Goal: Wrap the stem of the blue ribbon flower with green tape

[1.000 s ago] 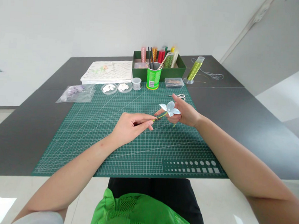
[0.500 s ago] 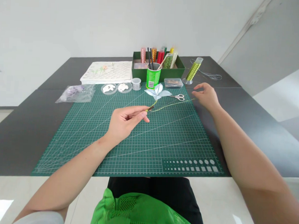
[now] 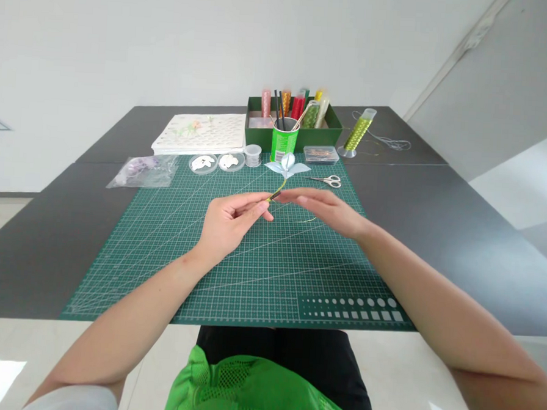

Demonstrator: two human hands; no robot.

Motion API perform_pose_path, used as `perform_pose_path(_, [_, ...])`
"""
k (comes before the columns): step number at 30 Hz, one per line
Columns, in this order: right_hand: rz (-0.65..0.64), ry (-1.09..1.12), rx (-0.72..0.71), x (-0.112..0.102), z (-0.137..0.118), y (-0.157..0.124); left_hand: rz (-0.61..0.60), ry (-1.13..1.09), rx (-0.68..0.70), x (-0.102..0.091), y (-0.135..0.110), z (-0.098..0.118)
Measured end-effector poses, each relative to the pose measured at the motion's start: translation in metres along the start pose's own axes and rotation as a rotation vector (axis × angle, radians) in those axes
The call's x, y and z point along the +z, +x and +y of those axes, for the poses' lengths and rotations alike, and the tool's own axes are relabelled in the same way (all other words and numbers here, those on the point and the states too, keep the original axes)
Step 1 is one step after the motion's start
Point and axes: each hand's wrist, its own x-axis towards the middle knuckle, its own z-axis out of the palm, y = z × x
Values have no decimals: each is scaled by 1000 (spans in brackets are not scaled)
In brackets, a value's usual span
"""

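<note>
My left hand (image 3: 229,222) pinched the green stem (image 3: 282,186) of the pale blue flower (image 3: 288,163), above the green mat (image 3: 251,277). My right hand (image 3: 332,212) had long, almost straight fingers by the stem; I couldn't tell if they pinched anything.

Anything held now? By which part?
The left hand pinches the pale blue flower by its green stem, below the petals. The right hand is at the stem too; whether it grips can't be told.
</note>
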Motion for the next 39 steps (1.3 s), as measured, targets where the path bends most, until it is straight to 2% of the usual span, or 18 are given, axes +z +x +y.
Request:
perform_pose_path(2, [-187, 128, 15, 21, -8, -3, 18, 6, 3, -1, 1, -1])
perform_pose_path(3, [-186, 191, 47, 24, -10, -4, 27, 6, 5, -1, 1, -2])
perform_pose_path(6, [67, 288, 61, 7, -9, -6, 50, 7, 9, -1, 1, -5])
perform_pose_path(10, [317, -7, 63, -42, 0, -5, 92, 0, 19, -1, 0, -5])
perform_pose_path(12, [361, -247, 82, -62, 8, -6, 127, -32, 21, 0, 0, -3])
perform_pose_path(15, [407, -427, 167, -81, 20, -8, 167, -90, 18, 0, 2, -2])
perform_pose_path(18, [416, -398, 206, -89, 27, -10, 183, -126, 6, 0, 4, -2])
perform_pose_path(23, [310, -27, 196, -98, 25, -16, 224, -166, -39, -4, 8, -4])
perform_pose_path(27, [263, 76, 224, -105, 23, -20, 249, -157, -41, -6, 11, -3])
perform_pose_path(36, [400, -62, 234, -115, 36, -21, 234, -104, -25, -6, 8, -9])
perform_pose_path(39, [409, -258, 278, -116, 41, -19, 238, -31, 42, -3, 5, -9])
